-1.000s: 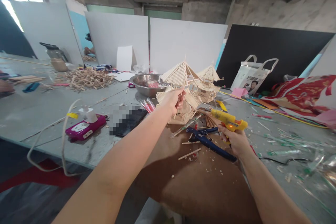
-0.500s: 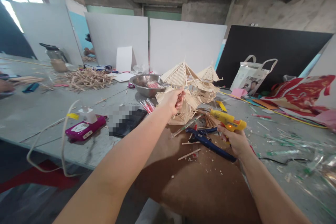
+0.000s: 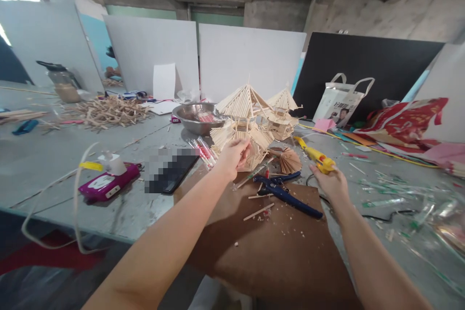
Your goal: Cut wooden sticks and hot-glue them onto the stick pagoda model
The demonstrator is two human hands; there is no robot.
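My left hand (image 3: 234, 157) is closed in front of the lower roof of a pavilion model (image 3: 243, 101) built from thin wooden sticks. Whatever its fingertips pinch is hidden. My right hand (image 3: 331, 184) is wrapped around the handle of a yellow hot glue gun (image 3: 323, 159), which points away from me, to the right of the model. Blue-handled cutters (image 3: 286, 198) lie between my hands on a brown board (image 3: 269, 252), beside loose sticks (image 3: 258, 212). A fan-shaped brown piece (image 3: 288, 161) rests near the model's base.
Behind stands a second stick model (image 3: 283, 116), with a metal bowl (image 3: 198, 116) on the left. A phone (image 3: 174, 174), a purple power strip (image 3: 109, 184) and a stick pile (image 3: 111, 111) are further left. Clear wrappers (image 3: 395, 203) and a white bag (image 3: 339, 101) are on the right.
My left hand has dropped from the model's middle to its lower roof. My right hand has drawn the glue gun away from the model to the right and turned it. The view has shifted slightly.
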